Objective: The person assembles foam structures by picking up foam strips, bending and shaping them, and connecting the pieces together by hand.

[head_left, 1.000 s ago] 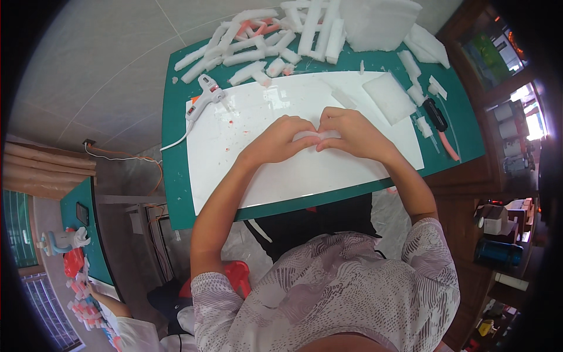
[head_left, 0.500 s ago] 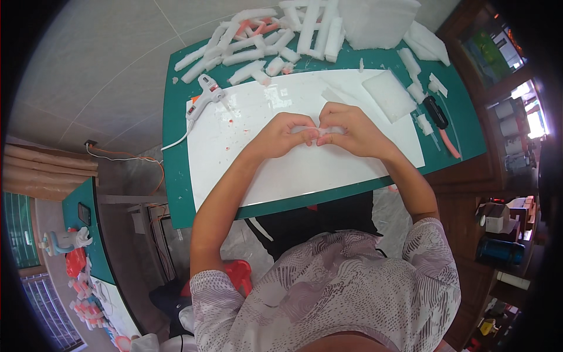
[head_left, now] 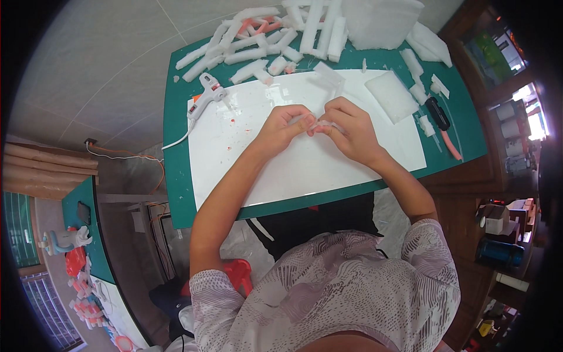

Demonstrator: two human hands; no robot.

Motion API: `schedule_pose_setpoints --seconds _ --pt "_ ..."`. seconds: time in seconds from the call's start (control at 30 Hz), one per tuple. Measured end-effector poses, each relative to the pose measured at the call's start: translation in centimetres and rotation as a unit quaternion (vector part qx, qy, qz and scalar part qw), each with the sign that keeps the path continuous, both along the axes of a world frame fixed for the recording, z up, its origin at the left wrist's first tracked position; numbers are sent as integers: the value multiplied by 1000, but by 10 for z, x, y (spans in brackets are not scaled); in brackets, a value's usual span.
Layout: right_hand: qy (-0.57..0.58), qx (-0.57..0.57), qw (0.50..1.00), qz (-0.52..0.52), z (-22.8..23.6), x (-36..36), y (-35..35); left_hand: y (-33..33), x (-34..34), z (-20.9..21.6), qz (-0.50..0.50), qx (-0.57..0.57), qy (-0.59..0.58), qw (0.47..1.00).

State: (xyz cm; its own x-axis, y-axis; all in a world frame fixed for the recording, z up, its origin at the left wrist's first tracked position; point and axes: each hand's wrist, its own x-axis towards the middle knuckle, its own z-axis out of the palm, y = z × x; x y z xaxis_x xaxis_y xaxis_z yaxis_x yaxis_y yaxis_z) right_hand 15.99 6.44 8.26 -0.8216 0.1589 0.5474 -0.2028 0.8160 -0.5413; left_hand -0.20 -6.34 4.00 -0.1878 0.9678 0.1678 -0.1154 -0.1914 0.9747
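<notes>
Over the white board (head_left: 275,170), my left hand (head_left: 288,129) and my right hand (head_left: 352,130) are close together, fingertips nearly meeting. Both pinch a thin, whitish, translucent strip of foam sheet (head_left: 333,125), mostly hidden by the fingers. Just beyond my knuckles a pale, see-through piece (head_left: 329,74) shows at the board's far edge; whether it joins the strip I cannot tell. To the right lies a flat white foam sheet (head_left: 392,97). A white hot glue gun (head_left: 208,97) rests on the board's far left corner, its cord running off the left side.
White foam strips (head_left: 243,56), some with pink parts, are heaped along the far edge of the green table (head_left: 176,152). A large foam block (head_left: 381,23) stands behind. At right lies a black and pink cutter (head_left: 437,114). Small red scraps dot the board.
My hands have shifted slightly and turned, the right one tilting more. The pale see-through piece beyond the knuckles has swung up toward the board's far edge.
</notes>
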Motion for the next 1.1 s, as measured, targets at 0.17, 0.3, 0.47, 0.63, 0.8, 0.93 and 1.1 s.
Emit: schedule_pose_setpoints --seconds 0.17,0.3,0.47,0.63,0.8,0.93,1.1 --pt "105 158 981 -44 -11 -6 -1 1 1 -5 28 3 -19 999" --pt "135 235 961 -54 -15 -6 -1 1 3 -3 28 5 -18 999" --pt "189 271 942 -61 -17 -10 -1 -1 2 -3 29 -2 -14 999" --pt "219 274 935 -58 -23 -13 3 3 6 -2 22 4 -68 997" --pt "271 310 908 -75 -24 -13 5 8 -12 -22 93 27 -142 985" --pt "232 224 941 -102 -19 -6 7 1 -28 -15 127 41 -118 984" --pt "179 188 958 -124 -7 11 10 -4 -20 9 119 6 6 993"
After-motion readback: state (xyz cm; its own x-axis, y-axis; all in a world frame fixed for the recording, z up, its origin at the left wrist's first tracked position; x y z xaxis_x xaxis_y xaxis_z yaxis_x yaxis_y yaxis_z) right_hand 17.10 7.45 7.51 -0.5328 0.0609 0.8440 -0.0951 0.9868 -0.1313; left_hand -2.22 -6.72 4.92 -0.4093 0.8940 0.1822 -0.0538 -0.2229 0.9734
